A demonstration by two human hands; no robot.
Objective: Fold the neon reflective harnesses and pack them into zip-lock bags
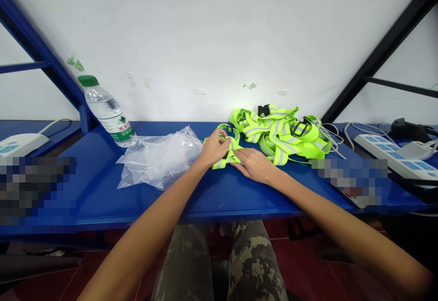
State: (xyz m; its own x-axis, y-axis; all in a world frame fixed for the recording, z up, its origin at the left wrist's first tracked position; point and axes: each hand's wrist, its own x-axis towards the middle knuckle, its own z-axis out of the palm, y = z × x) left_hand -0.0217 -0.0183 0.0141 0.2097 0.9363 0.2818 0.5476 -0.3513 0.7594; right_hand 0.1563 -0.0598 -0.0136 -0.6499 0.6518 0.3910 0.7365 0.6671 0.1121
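A folded neon-yellow reflective strap (pixel 228 155) lies on the blue table (pixel 219 196) in front of me. My left hand (pixel 215 147) is curled over its left end, fingers pinching the strap. My right hand (pixel 253 164) lies flat beside it, fingers stretched and pressing on the strap's right part. Behind them sits a loose pile of the same neon straps (pixel 280 133) with black buckles.
Crumpled clear plastic bags (pixel 160 158) lie left of my hands. A water bottle (pixel 106 111) leans at the back left. White power strips (pixel 393 154) with cables sit at the right, another (pixel 20 142) at the far left. Blue and black shelf struts frame both sides.
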